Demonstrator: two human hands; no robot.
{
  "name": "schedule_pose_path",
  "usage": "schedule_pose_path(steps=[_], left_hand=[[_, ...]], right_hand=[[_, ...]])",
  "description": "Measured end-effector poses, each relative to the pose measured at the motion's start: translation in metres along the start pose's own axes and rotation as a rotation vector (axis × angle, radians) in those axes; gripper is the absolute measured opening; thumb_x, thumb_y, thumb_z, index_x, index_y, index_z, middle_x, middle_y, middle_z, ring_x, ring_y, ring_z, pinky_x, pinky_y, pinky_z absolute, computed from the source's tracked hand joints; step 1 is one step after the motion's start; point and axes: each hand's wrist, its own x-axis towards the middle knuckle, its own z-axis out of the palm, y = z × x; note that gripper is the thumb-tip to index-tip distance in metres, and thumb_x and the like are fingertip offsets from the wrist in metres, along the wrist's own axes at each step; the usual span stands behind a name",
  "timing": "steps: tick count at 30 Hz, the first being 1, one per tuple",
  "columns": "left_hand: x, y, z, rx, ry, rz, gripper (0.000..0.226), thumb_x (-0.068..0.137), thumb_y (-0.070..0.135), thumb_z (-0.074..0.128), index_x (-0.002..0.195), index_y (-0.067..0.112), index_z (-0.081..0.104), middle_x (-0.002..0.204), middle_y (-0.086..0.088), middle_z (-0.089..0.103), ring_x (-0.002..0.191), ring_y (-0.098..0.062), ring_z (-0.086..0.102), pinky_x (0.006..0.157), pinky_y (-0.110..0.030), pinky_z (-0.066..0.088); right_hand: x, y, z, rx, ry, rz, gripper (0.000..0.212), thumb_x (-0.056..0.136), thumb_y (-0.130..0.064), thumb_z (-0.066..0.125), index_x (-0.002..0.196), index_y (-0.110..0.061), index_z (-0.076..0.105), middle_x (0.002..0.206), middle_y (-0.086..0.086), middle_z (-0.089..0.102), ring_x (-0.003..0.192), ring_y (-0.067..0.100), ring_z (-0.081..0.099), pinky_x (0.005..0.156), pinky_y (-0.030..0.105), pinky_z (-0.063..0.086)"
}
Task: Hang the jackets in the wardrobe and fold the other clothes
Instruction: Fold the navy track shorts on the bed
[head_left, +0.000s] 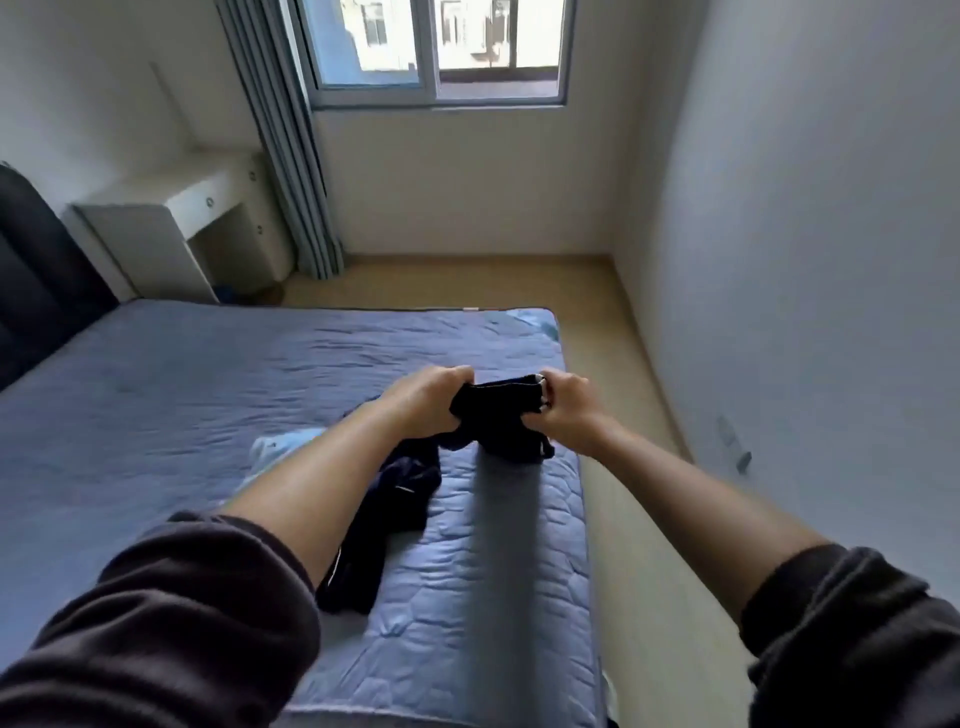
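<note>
A dark navy garment (498, 410) hangs bunched between both hands above the blue quilted bed (156, 395). My left hand (423, 400) grips its left end and my right hand (566, 408) grips its right end, near a small pale tag. The rest of the dark cloth trails down under my left forearm onto the mattress (384, 519). A light blue piece of clothing (283, 444) lies on the bed, mostly hidden behind my left arm.
A dark headboard (36, 275) stands at the left. A white desk (171, 223) sits in the far left corner beside grey curtains (291, 156) and a window. A strip of wooden floor (613, 332) runs between the bed's right edge and the white wall.
</note>
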Motion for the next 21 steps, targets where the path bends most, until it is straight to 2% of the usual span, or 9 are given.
schedule_pose_path(steps=[5,9,12,15,18,21], left_hand=[[-0.110,0.007,0.074,-0.067,-0.308,0.035,0.033,0.071,0.016,0.065,0.091,0.026,0.041,0.091,0.001,0.053,0.087,-0.025,0.057,0.064,-0.032,0.045],[-0.144,0.004,0.093,-0.130,-0.463,0.053,0.035,0.071,0.013,0.065,0.089,0.028,0.039,0.087,0.003,0.052,0.081,-0.018,0.053,0.060,-0.026,0.040],[-0.142,-0.003,0.103,-0.261,-0.447,-0.045,0.029,0.070,0.011,0.064,0.091,0.024,0.047,0.082,0.007,0.053,0.078,-0.014,0.053,0.055,-0.018,0.038],[-0.125,-0.009,0.126,-0.431,-0.390,-0.171,0.028,0.070,0.009,0.064,0.096,0.019,0.057,0.087,0.002,0.059,0.079,-0.013,0.055,0.062,-0.019,0.042],[-0.099,-0.014,0.165,-0.629,-0.325,-0.312,0.022,0.074,0.006,0.066,0.096,0.011,0.062,0.086,-0.002,0.062,0.078,-0.014,0.057,0.067,-0.024,0.044],[-0.061,-0.018,0.215,-0.783,-0.253,-0.426,0.018,0.080,0.002,0.068,0.097,0.008,0.065,0.090,-0.006,0.064,0.083,-0.016,0.058,0.077,-0.028,0.046]], right_hand=[[-0.130,0.008,0.068,0.097,-0.216,0.082,0.024,0.069,-0.017,0.073,0.070,-0.020,0.050,0.063,-0.007,0.051,0.065,0.013,0.048,0.055,0.025,0.032],[-0.169,0.009,0.090,0.167,-0.322,0.056,0.030,0.071,-0.015,0.073,0.066,-0.020,0.044,0.061,-0.008,0.046,0.061,0.009,0.042,0.056,0.026,0.031],[-0.169,0.017,0.095,0.248,-0.357,0.109,0.032,0.073,-0.015,0.073,0.067,-0.019,0.042,0.062,-0.008,0.043,0.061,0.009,0.038,0.058,0.029,0.030],[-0.160,0.037,0.105,0.308,-0.383,0.189,0.026,0.076,-0.013,0.071,0.070,-0.018,0.046,0.065,-0.005,0.045,0.063,0.010,0.040,0.061,0.029,0.031],[-0.141,0.068,0.123,0.372,-0.378,0.293,0.014,0.078,-0.007,0.070,0.080,-0.008,0.055,0.070,-0.002,0.051,0.066,0.009,0.045,0.061,0.024,0.035],[-0.110,0.112,0.148,0.450,-0.393,0.415,0.022,0.080,-0.006,0.068,0.095,0.006,0.059,0.078,0.004,0.053,0.075,0.013,0.049,0.068,0.027,0.037]])
